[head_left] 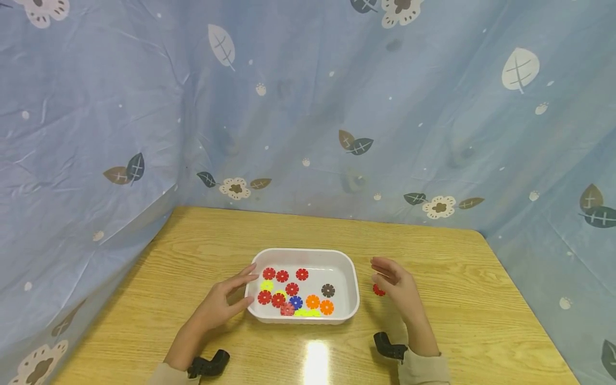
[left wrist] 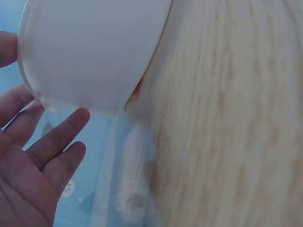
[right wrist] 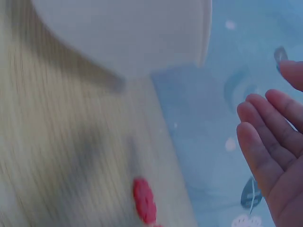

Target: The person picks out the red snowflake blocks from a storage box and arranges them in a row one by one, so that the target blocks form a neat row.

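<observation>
A white plastic tray [head_left: 344, 278] holds several notched snowflake discs: red [head_left: 269, 274], yellow, orange [head_left: 326, 307], one blue [head_left: 295, 303] and one dark brown [head_left: 328, 290]. My left hand [head_left: 218, 305] is at the tray's left side, fingertips at the rim and thumb lower down. In the left wrist view the fingers [left wrist: 71, 127] spread loosely against the outer wall. Right of the tray, my right hand [head_left: 403, 291] hovers apart from it, fingers relaxed and holding nothing. Partly hidden by that hand, a red snowflake disc [head_left: 378, 290] lies on the table.
The wooden table [head_left: 481, 321] carries the tray near its middle. A blue patterned cloth [head_left: 298, 107] hangs behind and along both sides. Black wrist mounts [head_left: 210, 364] sit at both wrists.
</observation>
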Demonstrator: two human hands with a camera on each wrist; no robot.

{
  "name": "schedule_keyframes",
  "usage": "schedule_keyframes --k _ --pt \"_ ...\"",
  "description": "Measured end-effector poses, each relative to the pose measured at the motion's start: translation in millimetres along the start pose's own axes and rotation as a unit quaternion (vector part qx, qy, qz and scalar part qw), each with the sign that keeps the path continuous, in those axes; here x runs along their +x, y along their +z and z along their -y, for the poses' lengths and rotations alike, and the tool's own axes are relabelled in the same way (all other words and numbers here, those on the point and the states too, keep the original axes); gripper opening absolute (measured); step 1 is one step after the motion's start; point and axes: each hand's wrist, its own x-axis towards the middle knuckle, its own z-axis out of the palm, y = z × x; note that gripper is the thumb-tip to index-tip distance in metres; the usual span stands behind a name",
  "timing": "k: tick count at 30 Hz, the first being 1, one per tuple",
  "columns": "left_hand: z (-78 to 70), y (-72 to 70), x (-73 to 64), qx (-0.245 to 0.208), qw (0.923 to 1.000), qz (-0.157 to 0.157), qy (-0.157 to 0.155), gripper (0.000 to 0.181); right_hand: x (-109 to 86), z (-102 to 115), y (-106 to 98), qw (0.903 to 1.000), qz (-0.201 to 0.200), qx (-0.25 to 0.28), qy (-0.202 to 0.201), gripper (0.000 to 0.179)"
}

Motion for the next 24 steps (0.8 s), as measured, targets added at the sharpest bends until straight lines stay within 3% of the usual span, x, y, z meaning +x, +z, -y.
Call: schedule_keyframes --k 9,15,24 --pt "3.8 0.3 -1.0 -0.013 0.9999 0.005 0.007 0.042 2.9 16.1 29.3 0.9963 0.060 0.044 -0.043 0.038" --pt "2.2 -0.3 -0.3 -0.013 0.9999 0.007 0.004 0.042 5.9 24.6 57.5 0.9890 0.122 0.055 -0.064 0.038" --pt "2.2 -0.8 -0.7 -0.012 0.9999 0.005 0.004 0.041 19.0 30.7 106.0 0.9713 0.233 0.029 -0.039 0.034"
